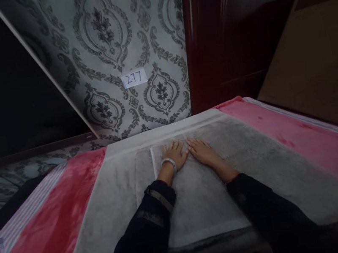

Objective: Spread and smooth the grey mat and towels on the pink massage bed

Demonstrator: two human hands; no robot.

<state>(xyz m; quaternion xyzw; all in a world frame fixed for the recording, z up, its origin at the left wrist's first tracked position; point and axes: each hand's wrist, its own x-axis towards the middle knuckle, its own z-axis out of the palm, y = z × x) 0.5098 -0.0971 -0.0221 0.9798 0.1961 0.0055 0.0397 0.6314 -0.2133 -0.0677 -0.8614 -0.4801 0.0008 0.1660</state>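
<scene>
A grey plush cloth, perhaps a towel or blanket, lies flat with a white edge along its left side. Flat on its far part rests my left hand, fingers spread, a silvery bracelet at the wrist. My right hand lies palm down beside it, fingers stretched out, and the two thumbs nearly meet. Under and around this cloth spreads more grey fabric with a pale far border. Neither hand grips anything. Dark sleeves cover both forearms.
Red-pink blanket with a striped edge covers the surface on both sides. Behind stands a patterned wall with a paper label reading 277. A dark screen is at left, a dark red panel and a cardboard box at right.
</scene>
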